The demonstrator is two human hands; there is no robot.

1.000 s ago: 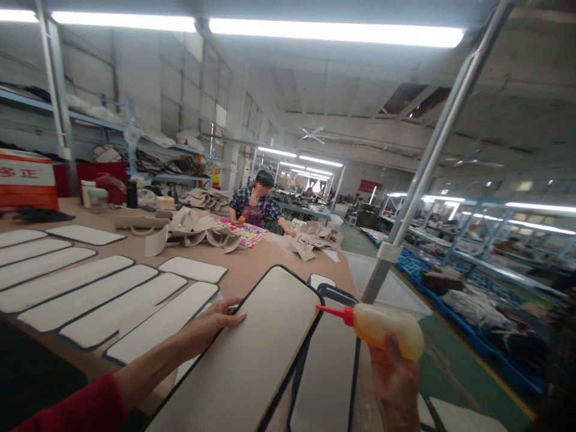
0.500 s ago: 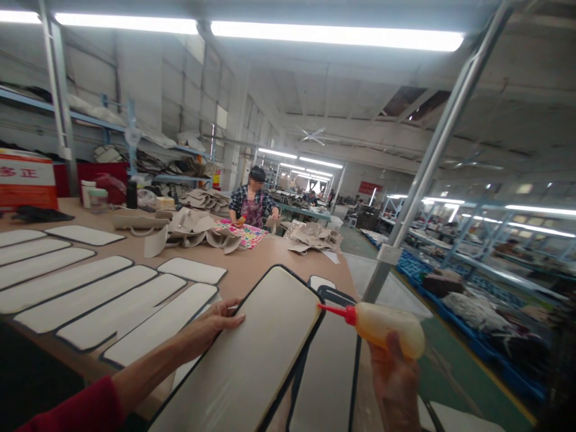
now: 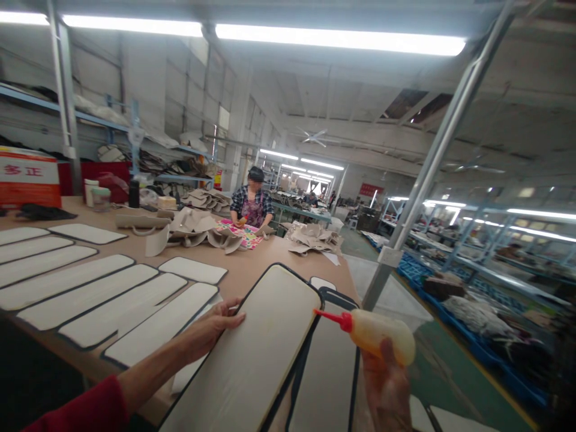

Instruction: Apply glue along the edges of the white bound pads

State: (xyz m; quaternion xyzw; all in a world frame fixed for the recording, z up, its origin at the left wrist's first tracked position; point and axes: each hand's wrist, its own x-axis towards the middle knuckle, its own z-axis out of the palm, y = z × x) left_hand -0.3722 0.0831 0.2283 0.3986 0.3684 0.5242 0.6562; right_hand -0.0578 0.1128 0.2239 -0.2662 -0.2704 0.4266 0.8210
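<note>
We hold the squeeze bottle [image 3: 381,333] in our right hand [image 3: 387,390], fingers closed around its yellowish body, thumb up along the side. Its red nozzle [image 3: 332,318] points left, the tip just at the right edge of the big panel [image 3: 252,354]. Our left hand [image 3: 211,327] grips that panel at its left edge, fingers curled over the dark rim and lying on the pale face, the red sleeve [image 3: 85,408] running back toward us. The panel is a long rounded rectangle, pale with a dark border, tilted up off the table in front of us.

Under and to the right of it lies another bordered panel [image 3: 328,372], flat, and a smaller one [image 3: 321,282] peeks out beyond the far end. To our left, a row of similar pale strips [image 3: 90,294] lies side by side on the brown table [image 3: 252,264], close together. Farther along the table sit heaps of beige cut pieces [image 3: 193,225] and a bright patterned sheet [image 3: 245,234], where another person [image 3: 252,204] in a checked shirt stands working. A second beige heap [image 3: 312,237] lies near the table's far right edge. A slanted metal post [image 3: 432,162] rises to our right, with blue racks [image 3: 472,306] beyond, well apart from us
</note>
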